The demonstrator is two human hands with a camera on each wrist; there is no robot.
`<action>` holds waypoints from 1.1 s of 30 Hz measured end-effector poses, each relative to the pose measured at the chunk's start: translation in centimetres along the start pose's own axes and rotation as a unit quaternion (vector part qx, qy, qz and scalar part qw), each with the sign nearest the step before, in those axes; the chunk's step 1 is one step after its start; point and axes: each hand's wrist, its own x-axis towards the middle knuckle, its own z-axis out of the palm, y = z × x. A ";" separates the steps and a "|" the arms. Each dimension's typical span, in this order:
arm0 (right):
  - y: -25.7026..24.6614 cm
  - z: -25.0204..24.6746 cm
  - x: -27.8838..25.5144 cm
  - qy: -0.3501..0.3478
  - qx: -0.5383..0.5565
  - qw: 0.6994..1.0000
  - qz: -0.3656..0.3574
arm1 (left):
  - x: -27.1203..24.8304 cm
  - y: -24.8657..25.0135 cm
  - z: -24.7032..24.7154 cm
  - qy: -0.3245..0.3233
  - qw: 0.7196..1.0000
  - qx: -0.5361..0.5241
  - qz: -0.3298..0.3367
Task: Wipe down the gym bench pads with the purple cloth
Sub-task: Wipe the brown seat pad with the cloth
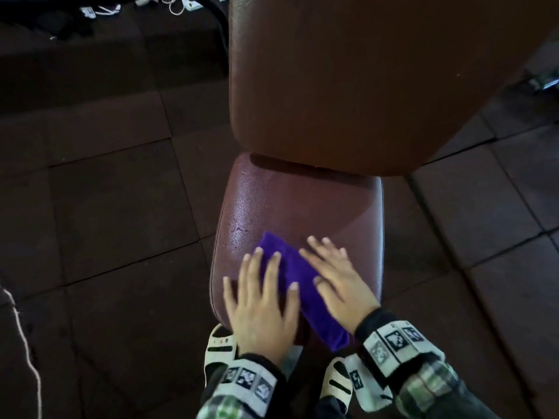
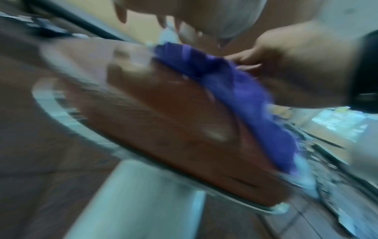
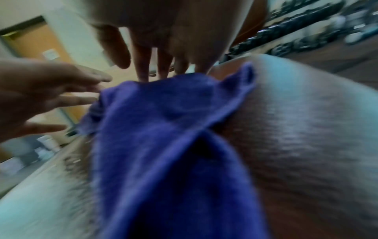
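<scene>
The purple cloth (image 1: 298,278) lies in a long fold across the near half of the maroon seat pad (image 1: 287,207), its lower end hanging over the front edge. My left hand (image 1: 263,291) lies flat with spread fingers on the cloth's left side. My right hand (image 1: 335,276) lies flat with straight fingers on its right side. Above the seat rises the brown back pad (image 1: 363,80). The wrist views are blurred; the cloth (image 2: 235,84) (image 3: 163,145) shows on the pad (image 2: 163,129) (image 3: 306,129) in both.
Dark rubber floor tiles (image 1: 106,192) surround the bench. My feet in white sandals (image 1: 219,349) stand under the seat's front edge. White cables and chargers (image 1: 178,4) lie at the far top left; a white cord (image 1: 27,343) runs down the left edge.
</scene>
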 end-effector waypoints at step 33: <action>3.9 -0.1 -0.6 0.050 -0.156 0.974 0.154 | -5.9 -2.6 2.5 -0.002 0.993 -0.014 -0.117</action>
